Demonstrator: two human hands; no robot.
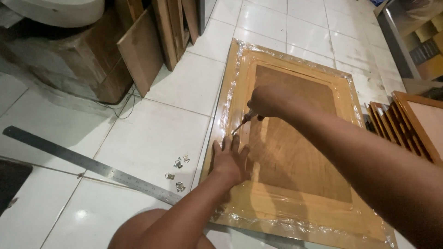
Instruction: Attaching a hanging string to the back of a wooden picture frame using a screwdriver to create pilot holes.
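A wooden picture frame [295,184], wrapped in clear plastic, lies back-side up on the white tiled floor. My left hand [229,159] presses flat on the frame's left rail, fingers spread. My right hand [270,100] is closed around a small metal tool [241,122], likely a screwdriver, whose tip touches the left rail just above my left fingertips. Several small metal hanger clips [178,173] lie on the tile left of the frame.
A long steel ruler [92,166] lies diagonally across the floor at left. Wooden boards [145,50] lean against a wrapped bulky object at top left. More wooden frames [406,124] are stacked at right. My knee [138,230] shows at the bottom.
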